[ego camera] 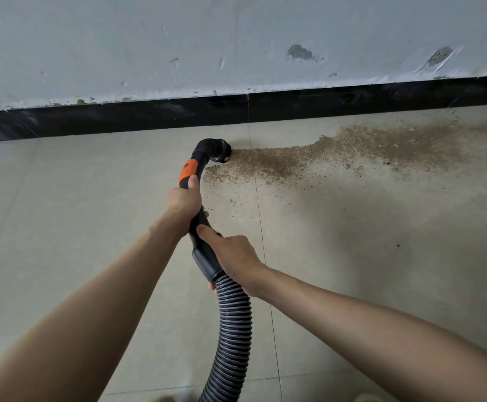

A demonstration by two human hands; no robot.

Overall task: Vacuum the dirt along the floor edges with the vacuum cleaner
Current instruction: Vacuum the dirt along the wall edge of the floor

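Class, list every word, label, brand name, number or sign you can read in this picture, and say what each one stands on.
None can be read.
The orange patch on the vacuum handle shows only a small dark mark, too small to tell.
The ribbed hose, skirting and wall bear no text.

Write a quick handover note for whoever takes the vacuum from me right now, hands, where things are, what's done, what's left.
Left hand grips the vacuum handle just below its orange part.
Right hand holds the black cuff where the ribbed hose joins.
Nozzle sits on the floor at the left tip of the dirt, near the black skirting.
Done: tiles left of the nozzle look clean.
Left: the brown band running right along the edge, plus scattered specks nearer you.
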